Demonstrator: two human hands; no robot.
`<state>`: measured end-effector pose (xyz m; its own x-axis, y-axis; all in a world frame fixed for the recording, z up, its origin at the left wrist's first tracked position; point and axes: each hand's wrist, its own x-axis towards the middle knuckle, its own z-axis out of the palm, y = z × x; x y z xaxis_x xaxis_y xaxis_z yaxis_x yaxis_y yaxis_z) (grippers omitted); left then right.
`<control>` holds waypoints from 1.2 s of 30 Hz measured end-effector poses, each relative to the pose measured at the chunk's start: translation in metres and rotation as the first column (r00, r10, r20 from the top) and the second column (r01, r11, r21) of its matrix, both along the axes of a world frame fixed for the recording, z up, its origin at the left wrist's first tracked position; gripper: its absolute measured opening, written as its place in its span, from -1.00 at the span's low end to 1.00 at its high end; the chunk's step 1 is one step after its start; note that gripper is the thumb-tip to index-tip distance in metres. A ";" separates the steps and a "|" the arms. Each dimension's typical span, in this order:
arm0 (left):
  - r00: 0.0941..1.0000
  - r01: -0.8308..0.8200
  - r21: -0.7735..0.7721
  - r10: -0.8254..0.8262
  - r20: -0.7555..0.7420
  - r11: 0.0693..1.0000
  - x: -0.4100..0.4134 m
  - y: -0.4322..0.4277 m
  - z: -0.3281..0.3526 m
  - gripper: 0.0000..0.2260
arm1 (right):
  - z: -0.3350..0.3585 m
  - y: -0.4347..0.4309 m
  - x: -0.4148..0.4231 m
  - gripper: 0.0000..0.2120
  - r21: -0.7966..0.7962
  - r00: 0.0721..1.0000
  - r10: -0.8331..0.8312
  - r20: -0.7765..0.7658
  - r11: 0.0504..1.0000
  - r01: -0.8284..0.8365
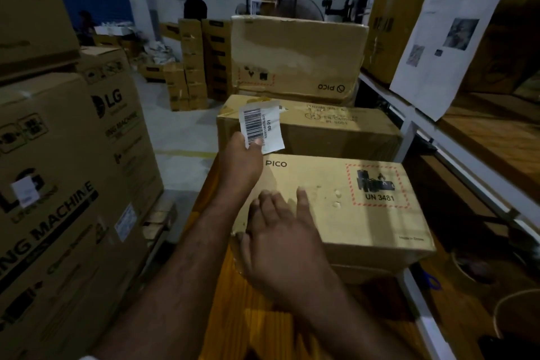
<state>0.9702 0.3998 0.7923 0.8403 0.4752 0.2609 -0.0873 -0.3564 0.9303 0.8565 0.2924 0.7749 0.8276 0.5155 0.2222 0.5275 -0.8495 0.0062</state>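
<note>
Warehouse aisle, dim, seen from the head camera, with a grey concrete floor and cartons on every side.

The left hand [241, 162] is raised ahead of the right one and pinches the lower edge of a white barcode label [260, 126] between thumb and fingers. The label stands upright in the air, clear of any carton. The right hand [280, 237] lies flat with its fingers spread on the near left corner of the PICO box [350, 207], which rests on an orange slatted surface [233, 301].

Every carton is closed, so no contents show.

Three cartons run in a line away from the hands:
- the PICO box under the right hand;
- a second box [321, 131] just beyond it, behind the label;
- a larger third box [298, 52] farther back, its PICO print upside down.

Left of the left hand stand stacked LG cartons [73, 155], at least three, all cut off by the frame edge. Right of the right hand runs a white shelf rack [409, 114] with two printed sheets [447, 38] hanging from it.

Far beyond the hands are piles of small cartons [190, 67], too many and too dark to count, and a person [194, 4] half hidden behind them. The label's large print reads 50/21, and its finer print is blurred. The lower rack shelves are too dark to make out.
</note>
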 end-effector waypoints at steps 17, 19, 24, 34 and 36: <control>0.993 0.101 -0.137 -0.107 -0.039 0.985 0.008 0.004 -0.002 -0.94 | -0.002 -0.022 -0.008 -0.35 0.050 0.992 -0.004 -0.123 0.999 0.011; 0.994 0.100 -0.131 -0.106 -0.038 0.986 0.006 0.003 -0.002 -0.95 | -0.001 -0.036 -0.005 -0.35 0.068 0.990 -0.057 -0.131 0.996 0.066; 0.991 0.130 -0.102 -0.134 -0.028 0.986 0.000 0.002 -0.001 -0.89 | 0.006 -0.039 0.043 -0.29 0.038 0.982 -0.165 -0.095 0.985 0.170; 0.995 0.069 -0.095 -0.075 -0.063 0.993 0.009 0.003 0.004 -0.80 | 0.002 -0.005 0.053 -0.36 0.041 0.994 0.067 -0.084 0.997 -0.064; 0.996 0.057 -0.076 -0.062 -0.067 0.995 0.010 0.001 0.004 -0.81 | -0.004 -0.009 0.040 -0.41 0.066 0.991 0.114 -0.067 0.992 -0.109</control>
<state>0.9802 0.4006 0.7964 0.8824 0.4398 0.1670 -0.0408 -0.2820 0.9585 0.8963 0.2830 0.7712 0.7804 0.5924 0.2000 0.6162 -0.7829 -0.0856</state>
